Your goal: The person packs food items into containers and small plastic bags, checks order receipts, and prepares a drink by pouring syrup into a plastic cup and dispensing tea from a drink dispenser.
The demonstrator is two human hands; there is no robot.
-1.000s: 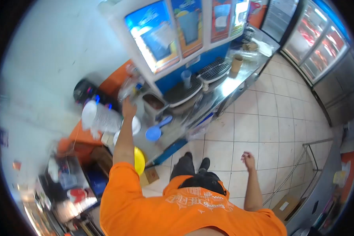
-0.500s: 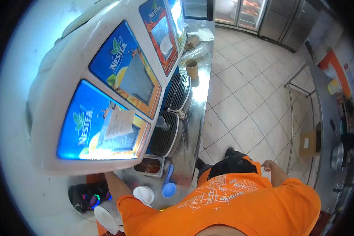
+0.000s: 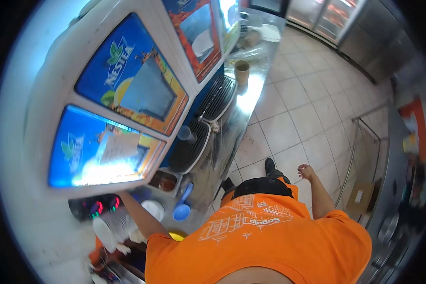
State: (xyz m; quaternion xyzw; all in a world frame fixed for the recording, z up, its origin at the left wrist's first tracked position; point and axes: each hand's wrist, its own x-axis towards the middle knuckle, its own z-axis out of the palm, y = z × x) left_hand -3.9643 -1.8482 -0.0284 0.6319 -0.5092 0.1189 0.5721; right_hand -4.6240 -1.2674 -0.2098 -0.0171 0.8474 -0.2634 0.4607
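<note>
My left forearm (image 3: 139, 213) reaches in under the lower edge of a white NESTEA drink dispenser (image 3: 123, 75); the hand is hidden behind it. Close to that forearm are a black speaker with coloured lights (image 3: 99, 207), a stack of white cups (image 3: 111, 229) and a white bowl (image 3: 155, 209). On the metal counter lie a blue scoop (image 3: 181, 211) and a metal pan (image 3: 174, 188) with something reddish brown inside. My right hand (image 3: 306, 172) hangs out over the floor, its fingers loosely bent and apart, with nothing visible in it.
A clear cup (image 3: 186, 134) stands on the near black drip tray (image 3: 191, 151). Further along the counter is a brown cup (image 3: 242, 72). A metal table (image 3: 395, 142) runs down the right side, with a cardboard box (image 3: 359, 198) low beside it. Refrigerators (image 3: 333, 21) line the back.
My view has shifted, so the dispenser and counter appear further left. My right hand has moved forward, away from my body. The left arm still reaches under the dispenser, with more forearm showing.
</note>
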